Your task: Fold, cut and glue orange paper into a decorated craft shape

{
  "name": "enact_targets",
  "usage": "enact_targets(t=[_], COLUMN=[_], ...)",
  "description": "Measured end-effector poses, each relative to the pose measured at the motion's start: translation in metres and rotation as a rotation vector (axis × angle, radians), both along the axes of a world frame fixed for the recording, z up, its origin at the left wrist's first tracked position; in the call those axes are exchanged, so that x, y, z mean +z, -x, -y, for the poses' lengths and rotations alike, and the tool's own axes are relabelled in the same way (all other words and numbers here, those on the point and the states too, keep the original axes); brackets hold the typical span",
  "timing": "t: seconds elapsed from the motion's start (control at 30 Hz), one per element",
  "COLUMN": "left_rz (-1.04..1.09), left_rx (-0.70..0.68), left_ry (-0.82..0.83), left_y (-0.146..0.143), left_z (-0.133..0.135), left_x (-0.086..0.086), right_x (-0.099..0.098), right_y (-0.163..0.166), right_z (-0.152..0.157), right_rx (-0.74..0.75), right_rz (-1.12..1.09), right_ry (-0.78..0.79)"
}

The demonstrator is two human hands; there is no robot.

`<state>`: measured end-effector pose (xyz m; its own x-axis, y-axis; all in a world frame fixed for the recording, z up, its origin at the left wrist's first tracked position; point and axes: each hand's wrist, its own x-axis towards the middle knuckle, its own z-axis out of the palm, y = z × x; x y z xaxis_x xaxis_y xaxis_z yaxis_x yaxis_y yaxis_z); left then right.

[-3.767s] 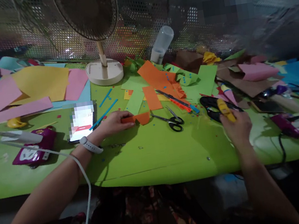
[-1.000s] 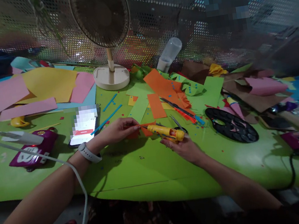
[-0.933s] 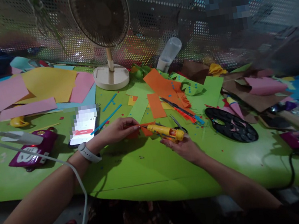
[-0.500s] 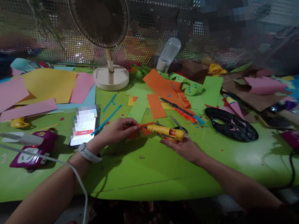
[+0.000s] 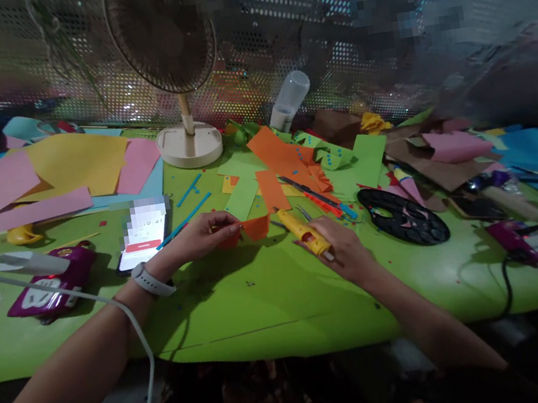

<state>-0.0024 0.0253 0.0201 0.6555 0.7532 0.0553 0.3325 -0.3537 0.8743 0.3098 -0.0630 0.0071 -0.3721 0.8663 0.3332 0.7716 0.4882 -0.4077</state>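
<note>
Between the pinched fingers of my left hand [image 5: 210, 232] is a small piece of orange paper [image 5: 256, 229], its free end pointing right. My right hand [image 5: 344, 247] is wrapped round a yellow glue gun [image 5: 304, 231], whose nozzle points up and left, a short way apart from the paper. Partly hidden behind my right hand, scissors [image 5: 304, 212] lie on the green table [image 5: 265, 310]. Beyond the hands lie an orange paper strip [image 5: 272, 191] and a light green paper strip [image 5: 242, 195].
A lit phone [image 5: 145, 233] and a purple power bank [image 5: 53, 281] with a white cable [image 5: 133, 323] are at the left. A fan [image 5: 190, 144] stands behind. A black palette [image 5: 402, 215] lies right, near scattered coloured paper [image 5: 457, 146].
My right hand has drawn the glue gun away from the orange paper and tilted it. My left hand still pinches the paper. The whole view has shifted slightly.
</note>
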Motion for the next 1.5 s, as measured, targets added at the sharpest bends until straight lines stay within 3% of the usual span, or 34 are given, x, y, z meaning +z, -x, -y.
enact_targets(t=[0.17,0.33,0.4,0.5,0.6,0.73,0.87,0.97,1.2,1.3,1.4,1.5], left_rz=[0.059,0.051,0.045,0.025,0.007,-0.012,0.005,0.017,-0.001,-0.003,0.002,0.023], left_rx=[0.049,0.072,0.064,0.061,0.068,0.069,0.082,0.088,0.075,0.083,0.089,0.096], left_ry=[0.094,0.117,0.127,0.132,0.125,0.112,0.105,0.113,0.101,0.105,0.104,0.130], left_y=[0.002,0.001,0.002,0.003,0.003,0.000,-0.003,-0.003,-0.002,-0.003,-0.003,-0.002], left_z=[-0.005,-0.008,-0.010,-0.012,-0.013,-0.010,-0.006,-0.006,-0.007,-0.006,-0.006,-0.008], left_x=[-0.003,-0.006,-0.009,-0.014,-0.016,-0.012,-0.008,-0.009,-0.009,-0.007,-0.008,-0.012], right_x=[-0.003,-0.020,-0.026,-0.025,-0.012,0.008,0.007,-0.002,-0.013,-0.007,0.006,0.018], right_y=[-0.075,-0.149,-0.169,-0.183,-0.173,-0.117,-0.048,-0.018,-0.007,-0.008,-0.009,-0.007], right_z=[0.008,0.017,0.019,0.023,0.026,0.015,-0.018,-0.040,-0.054,-0.051,-0.043,-0.030], right_rx=[-0.365,-0.779,-0.819,-0.762,-0.674,-0.652,-0.474,-0.410,-0.411,-0.456,-0.393,-0.267], right_rz=[0.198,0.284,0.280,0.281,0.305,0.143,0.118,0.183,0.171,-0.069,-0.339,-0.350], right_ry=[-0.202,-0.153,-0.099,-0.005,-0.025,-0.236,0.009,0.085,0.127,0.174,0.217,0.202])
